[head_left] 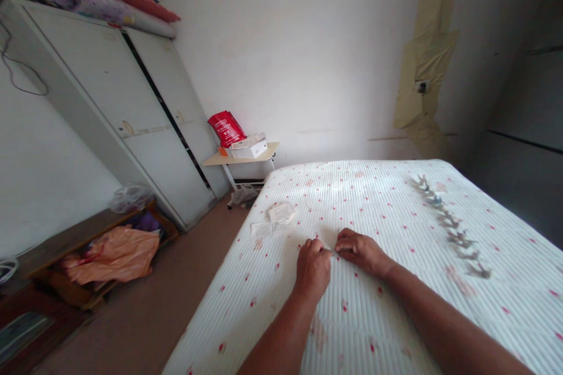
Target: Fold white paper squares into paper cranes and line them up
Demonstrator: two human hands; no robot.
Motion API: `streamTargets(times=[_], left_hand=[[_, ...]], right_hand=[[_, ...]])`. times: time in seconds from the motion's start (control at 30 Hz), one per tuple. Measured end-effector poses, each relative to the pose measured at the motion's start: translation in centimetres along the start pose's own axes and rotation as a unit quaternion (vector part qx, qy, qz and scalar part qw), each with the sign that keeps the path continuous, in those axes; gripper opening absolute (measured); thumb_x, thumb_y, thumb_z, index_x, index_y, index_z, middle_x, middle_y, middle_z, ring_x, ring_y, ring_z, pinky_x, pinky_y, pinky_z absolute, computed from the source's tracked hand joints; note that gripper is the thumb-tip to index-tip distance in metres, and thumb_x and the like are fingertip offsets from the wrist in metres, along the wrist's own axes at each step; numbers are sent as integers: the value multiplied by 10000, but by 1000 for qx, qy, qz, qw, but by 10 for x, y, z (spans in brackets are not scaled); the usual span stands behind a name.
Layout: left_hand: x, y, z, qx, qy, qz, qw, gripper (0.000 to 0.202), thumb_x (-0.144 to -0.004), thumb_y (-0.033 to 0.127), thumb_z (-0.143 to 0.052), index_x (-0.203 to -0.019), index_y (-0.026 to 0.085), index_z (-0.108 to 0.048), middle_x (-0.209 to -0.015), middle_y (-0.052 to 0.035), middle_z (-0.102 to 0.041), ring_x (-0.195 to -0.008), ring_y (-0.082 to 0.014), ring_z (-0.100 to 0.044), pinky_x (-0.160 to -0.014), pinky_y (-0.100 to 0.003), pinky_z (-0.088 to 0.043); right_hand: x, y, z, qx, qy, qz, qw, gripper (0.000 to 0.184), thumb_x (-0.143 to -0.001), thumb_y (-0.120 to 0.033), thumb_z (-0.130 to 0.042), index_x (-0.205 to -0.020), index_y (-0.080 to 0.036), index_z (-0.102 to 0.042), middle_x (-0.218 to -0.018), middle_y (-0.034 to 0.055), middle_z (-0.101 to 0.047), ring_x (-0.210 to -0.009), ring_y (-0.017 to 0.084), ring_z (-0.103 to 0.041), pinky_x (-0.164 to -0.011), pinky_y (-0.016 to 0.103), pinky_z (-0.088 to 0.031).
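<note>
My left hand (313, 268) and my right hand (359, 252) rest on a white bedspread (396, 281) with small red marks. Both hands are closed, fingertips almost meeting between them. They seem to pinch something very small or the fabric itself; I cannot make out which. Just beyond my left hand lie a few small white paper packets (273, 220) on the bed.
A row of dark printed shapes (448, 225) runs down the bed's right side. A grey wardrobe (127, 123) stands on the left, with a small side table (240, 157) holding a red bag and white boxes beside it. A low wooden bench (88, 258) holds orange cloth.
</note>
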State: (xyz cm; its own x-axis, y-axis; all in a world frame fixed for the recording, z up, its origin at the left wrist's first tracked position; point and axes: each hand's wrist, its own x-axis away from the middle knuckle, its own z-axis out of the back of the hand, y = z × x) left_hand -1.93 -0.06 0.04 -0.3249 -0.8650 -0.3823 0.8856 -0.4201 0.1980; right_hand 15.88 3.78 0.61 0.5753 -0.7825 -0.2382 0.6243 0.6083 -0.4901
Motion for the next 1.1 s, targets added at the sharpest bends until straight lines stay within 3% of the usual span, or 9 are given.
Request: streamTargets(times=[0.53,0.83,1.1], left_hand=[[0,-10,-11,53,1,10,999,276,-799,51,-473,-858,200,-697,-774,-38,-583,-793,-157,-492,-714,-262,-389],[-1,-9,-3,2,-25,-7,1000,277,-833,96,-446,-797,219,-691,-767,-41,-570,-795,-175,-479,-714,-285,-378],[6,-8,3,12,-41,-24,999,271,-839,114,-436,-833,213,-687,-817,-48,-577,-822,-172,-481,-766,-303,-386]], right_hand=[[1,-1,-3,33,-5,20,999,165,-827,-189,-536,-876,-244,-683,-988,20,-596,-779,101,-604,-681,185,-416],[-1,-3,-9,77,9,50,996,217,-873,-199,-463,-846,-222,-677,-939,37,-597,-757,111,-610,-651,190,-412],[0,-10,-9,87,5,31,996,241,-879,-202,-451,-787,-212,-674,-880,27,-594,-729,101,-591,-623,182,-393]])
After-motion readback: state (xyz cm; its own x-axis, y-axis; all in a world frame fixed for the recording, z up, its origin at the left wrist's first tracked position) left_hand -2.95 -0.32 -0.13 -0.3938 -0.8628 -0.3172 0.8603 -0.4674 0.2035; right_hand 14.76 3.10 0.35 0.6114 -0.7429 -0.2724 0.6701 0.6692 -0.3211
